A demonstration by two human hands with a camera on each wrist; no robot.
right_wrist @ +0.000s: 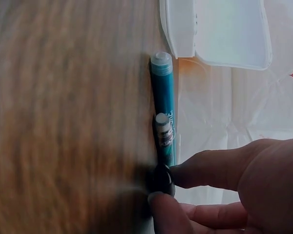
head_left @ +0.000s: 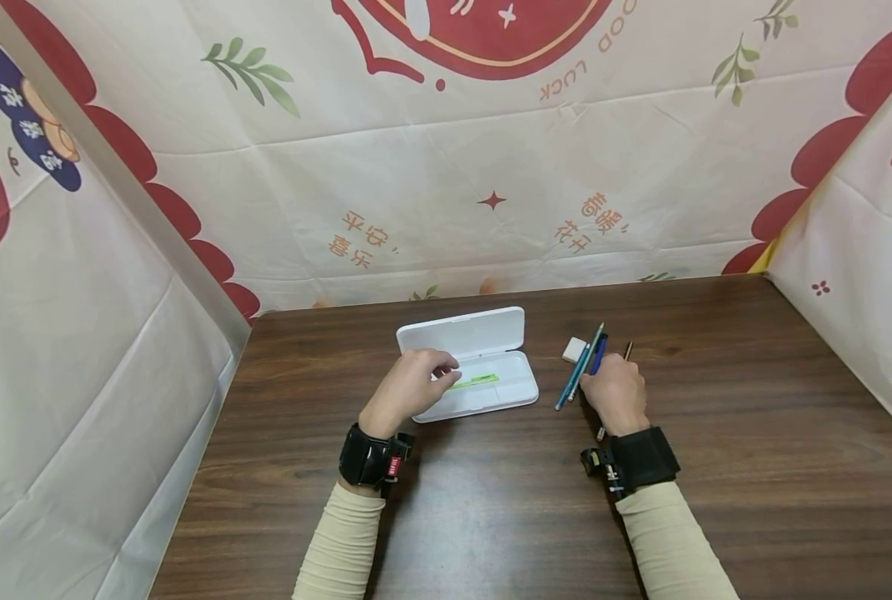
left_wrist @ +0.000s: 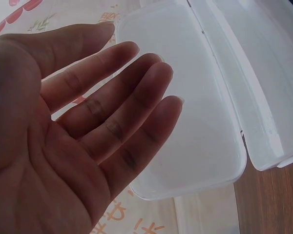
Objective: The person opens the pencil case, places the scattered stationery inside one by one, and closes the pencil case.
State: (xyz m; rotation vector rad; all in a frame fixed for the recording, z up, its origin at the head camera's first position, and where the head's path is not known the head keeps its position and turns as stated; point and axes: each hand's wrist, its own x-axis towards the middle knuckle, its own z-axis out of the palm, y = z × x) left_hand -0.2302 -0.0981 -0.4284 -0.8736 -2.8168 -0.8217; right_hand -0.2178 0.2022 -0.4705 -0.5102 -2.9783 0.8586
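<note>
White pencil case (head_left: 522,383), centre frame: slim green item (head_left: 485,379) inside. Left hand (head_left: 408,388) relaxed, empty. Right hand (head_left: 617,390) pinches black-ended pen (right_wrist: 162,181); eraser (head_left: 573,350), teal marker (right_wrist: 162,90), pencil (right_wrist: 163,130) outside, right of centre.

Long sleeves, pale beige, cloth bunched in crosswise folds: left sleeve (head_left: 341,542), right sleeve (head_left: 674,542). Left hand (head_left: 408,385) and right hand (head_left: 617,393) bare. Left wrist: black band (head_left: 363,457), shiny in places, carrying a small red tag (head_left: 394,467) with white marking, too small to read. Right wrist: broad black cuff (head_left: 645,458), duller surface; small dark device (head_left: 593,461) at its inner side, yellowish patch on it.
</note>
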